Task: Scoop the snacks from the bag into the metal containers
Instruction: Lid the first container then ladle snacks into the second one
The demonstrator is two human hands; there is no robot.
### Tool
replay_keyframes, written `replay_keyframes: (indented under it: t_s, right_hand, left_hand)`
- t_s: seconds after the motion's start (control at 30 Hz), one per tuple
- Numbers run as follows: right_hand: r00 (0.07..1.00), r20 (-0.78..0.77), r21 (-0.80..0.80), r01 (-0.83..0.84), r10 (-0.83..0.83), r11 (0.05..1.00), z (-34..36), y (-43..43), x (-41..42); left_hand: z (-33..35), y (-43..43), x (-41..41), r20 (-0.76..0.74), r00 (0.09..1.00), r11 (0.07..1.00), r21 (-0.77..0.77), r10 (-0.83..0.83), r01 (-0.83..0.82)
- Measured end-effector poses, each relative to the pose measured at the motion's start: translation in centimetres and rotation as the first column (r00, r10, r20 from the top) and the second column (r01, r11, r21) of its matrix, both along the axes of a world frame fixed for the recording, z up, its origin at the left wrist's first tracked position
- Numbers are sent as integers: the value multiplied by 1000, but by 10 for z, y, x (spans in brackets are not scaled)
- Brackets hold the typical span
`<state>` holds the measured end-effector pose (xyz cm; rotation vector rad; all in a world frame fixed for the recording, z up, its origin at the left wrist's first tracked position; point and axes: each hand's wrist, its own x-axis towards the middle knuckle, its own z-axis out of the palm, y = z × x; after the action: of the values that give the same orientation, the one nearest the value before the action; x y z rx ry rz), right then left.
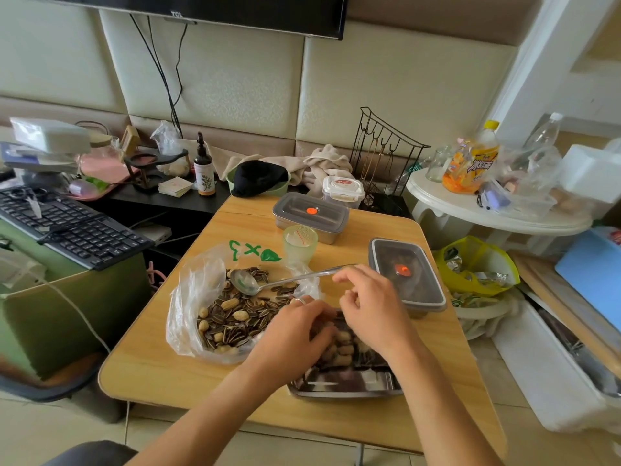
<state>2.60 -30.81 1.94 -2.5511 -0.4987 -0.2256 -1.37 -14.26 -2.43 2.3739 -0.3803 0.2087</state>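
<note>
Bag (188, 297): clear, crinkly plastic, lying open just left of the left hand.
Snacks (235, 317): dark striped seeds and pale bumpy peanuts piled in the bag. More of them lie in the open container under both hands.
Open container (346, 386): a shiny metal box with round corners, right under the hands. Its near end is bare metal.
Spoon (245, 280): long, thin and silver. Its round end rests on the seeds in the bag, and its handle runs toward the right hand's fingertips.
Left hand (295, 331): reaches down into the open container. Its fingertips hide among the peanuts, so I cannot tell if it holds any.
Right hand (369, 307): over the far end of the open container, fingers loosely bent, nothing seen in them.
In the way: the hands cover most of the snacks in the open container.
Near closed container (406, 274): a metal box with a grey see-through lid and an orange dot, just right of the right hand.
Far closed container (311, 215): looks the same, well behind the hands.
Cup (300, 242): pale green bumpy plastic, behind the hands.
Table (151, 364): smooth yellow wood with round corners.
</note>
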Motion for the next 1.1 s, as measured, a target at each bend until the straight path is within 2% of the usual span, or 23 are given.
replay_keyframes:
  t_s: [0.1,0.2,0.3,0.4,0.57,0.8,0.97,1.1]
  right_hand:
    - [997,-65,23,-43,44,999,-5,21,16]
    - [993,-101,69,-52,59,996,-5,43,32]
    - [986,-140,122,-69,86,990,-3,63,50]
    - [976,-198,91,-77,94,993,-3,78,71]
    - [974,-227,-106,-40,15,994,-11,97,93]
    - [976,-211,-191,20,-60,981,-12,109,109]
    - [971,-220,-131,63,-91,989,-15,109,110]
    - [973,-200,70,130,-114,989,-13,106,108]
  left_hand:
    - [5,9,5,9,997,984,-160,76,-73]
    - [9,20,9,-14,987,956,-245,160,-158]
    - [10,33,13,-90,974,924,-309,208,-225]
    - [12,43,17,-177,962,887,-381,209,-263]
    - [17,57,26,-218,946,866,-391,242,-311]
    - [15,74,41,-253,915,863,-328,313,-385]
    - [13,81,46,-294,895,832,-354,335,-428]
    - [13,83,45,-308,888,810,-382,343,-445]
